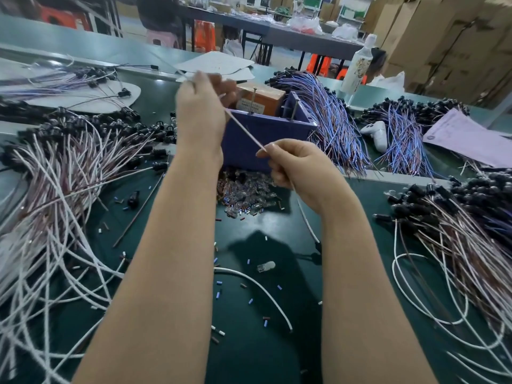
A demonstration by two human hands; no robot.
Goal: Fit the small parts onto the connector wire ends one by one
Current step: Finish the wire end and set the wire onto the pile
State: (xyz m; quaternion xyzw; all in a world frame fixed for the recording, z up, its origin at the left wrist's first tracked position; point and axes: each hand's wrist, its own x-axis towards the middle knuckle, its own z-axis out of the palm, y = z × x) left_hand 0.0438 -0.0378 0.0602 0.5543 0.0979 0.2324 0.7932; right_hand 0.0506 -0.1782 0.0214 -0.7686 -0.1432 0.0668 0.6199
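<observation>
Across a dark green worktop (249,322), wire bundles (61,173) flanked a blue bin (279,134) and a pile of small parts (246,195). Above them the left hand (199,112) and right hand (296,167) each pinched one taut white wire (245,129). Cardboard boxes (443,37) stood behind.

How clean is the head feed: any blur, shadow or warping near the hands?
Head view: the left hand is motion-blurred at its fingertips, the right hand and white wire sharper; a shadow falls on the green mat; frame edges bow.
</observation>
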